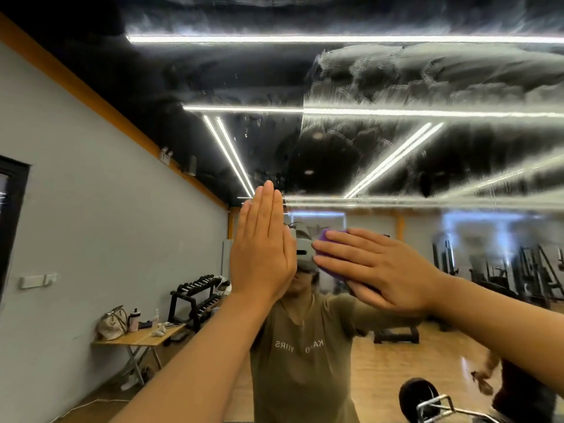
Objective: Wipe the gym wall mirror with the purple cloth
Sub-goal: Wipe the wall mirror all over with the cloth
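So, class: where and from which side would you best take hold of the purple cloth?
Grip the purple cloth at its upper left edge, the only part showing past the right hand, coming from the left. It lies flat against the mirror under straight fingers, so pinch that free edge.

I see grey side wall (pixel 116 227) on left, orange trim band (pixel 91 96) along its top. Black ceiling (pixel 76 50) above, bright strip lights (pixel 232 154) crossing it. Dark door frame (pixel 12 215) at far left edge. Folding surface (pixel 137 338) against wall, handbag (pixel 111 323) and bottle (pixel 134 319) on it. Dumbbell rack (pixel 195 300) just beyond. Wood floor (pixel 396 370), pale. Gym machines (pixel 525 270) far right, blurred.
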{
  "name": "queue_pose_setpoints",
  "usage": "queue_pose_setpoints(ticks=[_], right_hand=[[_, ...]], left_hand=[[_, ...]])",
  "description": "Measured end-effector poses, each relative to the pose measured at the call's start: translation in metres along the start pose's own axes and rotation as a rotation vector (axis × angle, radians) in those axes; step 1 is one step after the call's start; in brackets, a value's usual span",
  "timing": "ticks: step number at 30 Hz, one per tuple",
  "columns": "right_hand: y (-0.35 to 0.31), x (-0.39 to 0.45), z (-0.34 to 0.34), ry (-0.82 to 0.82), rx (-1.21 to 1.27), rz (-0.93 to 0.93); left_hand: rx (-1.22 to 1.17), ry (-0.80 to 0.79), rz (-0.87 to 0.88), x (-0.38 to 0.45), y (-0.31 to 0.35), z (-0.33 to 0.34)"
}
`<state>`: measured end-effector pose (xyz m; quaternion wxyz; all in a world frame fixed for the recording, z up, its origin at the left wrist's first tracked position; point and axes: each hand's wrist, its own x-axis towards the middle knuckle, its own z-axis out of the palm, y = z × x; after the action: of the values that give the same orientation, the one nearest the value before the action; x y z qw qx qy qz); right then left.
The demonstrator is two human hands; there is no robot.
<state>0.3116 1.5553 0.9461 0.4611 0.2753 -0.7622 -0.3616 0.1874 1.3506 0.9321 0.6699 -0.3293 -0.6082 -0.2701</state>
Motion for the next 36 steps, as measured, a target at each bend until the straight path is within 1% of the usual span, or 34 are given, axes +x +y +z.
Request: queue_pose_setpoints(ticks=[1, 2, 6, 8, 10, 11, 13, 16, 18, 20, 22, 25, 28, 30, 33, 36], right_hand=[[0.012, 0.003, -0.004, 0.007, -0.004, 0.028], [0.026, 0.008, -0.009, 0.04, -0.001, 0.105], [0.076, 0.025, -0.027, 0.256, 0.006, 0.529], [0.073, 0.03, -0.023, 0.319, 0.023, 0.664], [0.045, 0.026, -0.014, 0.373, 0.05, 0.757], [0.024, 0.018, -0.007, 0.385, 0.063, 0.765], [-0.022, -0.008, 0.009, 0.359, 0.077, 0.697], [-0.062, -0.048, 0.022, 0.241, 0.021, 0.573], [-0.063, -0.057, 0.023, 0.192, 0.004, 0.55], [-0.054, -0.052, 0.019, 0.178, -0.002, 0.565], [-0.034, -0.039, 0.012, 0.21, 0.018, 0.652], [0.015, -0.014, -0.004, 0.272, 0.022, 0.832], [0.048, 0.007, -0.016, 0.317, -0.017, 0.934], [0.044, 0.009, -0.014, 0.353, -0.014, 0.956], [0.01, -0.01, 0.0, 0.409, 0.027, 0.928], [-0.035, -0.047, 0.018, 0.351, 0.031, 0.839]], left_hand=[[0.007, -0.008, -0.011, -0.001, 0.003, 0.001], [0.012, -0.013, -0.029, -0.001, 0.006, 0.002], [0.031, -0.028, -0.12, 0.002, 0.023, 0.006], [0.043, -0.033, -0.145, 0.003, 0.027, 0.007], [0.048, -0.037, -0.16, 0.003, 0.028, 0.007], [0.051, -0.042, -0.167, 0.003, 0.029, 0.007], [0.059, -0.053, -0.16, 0.003, 0.03, 0.007], [0.045, -0.076, -0.057, 0.0, 0.041, 0.01], [0.041, -0.088, 0.031, -0.005, 0.053, 0.014], [0.023, -0.102, 0.054, -0.006, 0.064, 0.019], [0.011, -0.11, 0.063, -0.004, 0.072, 0.023], [0.012, -0.101, 0.067, 0.001, 0.08, 0.029], [0.014, -0.056, 0.047, 0.001, 0.084, 0.034], [0.034, -0.039, 0.043, 0.0, 0.084, 0.036], [0.058, -0.028, 0.049, -0.002, 0.082, 0.037], [0.051, -0.024, 0.049, -0.001, 0.084, 0.036]])
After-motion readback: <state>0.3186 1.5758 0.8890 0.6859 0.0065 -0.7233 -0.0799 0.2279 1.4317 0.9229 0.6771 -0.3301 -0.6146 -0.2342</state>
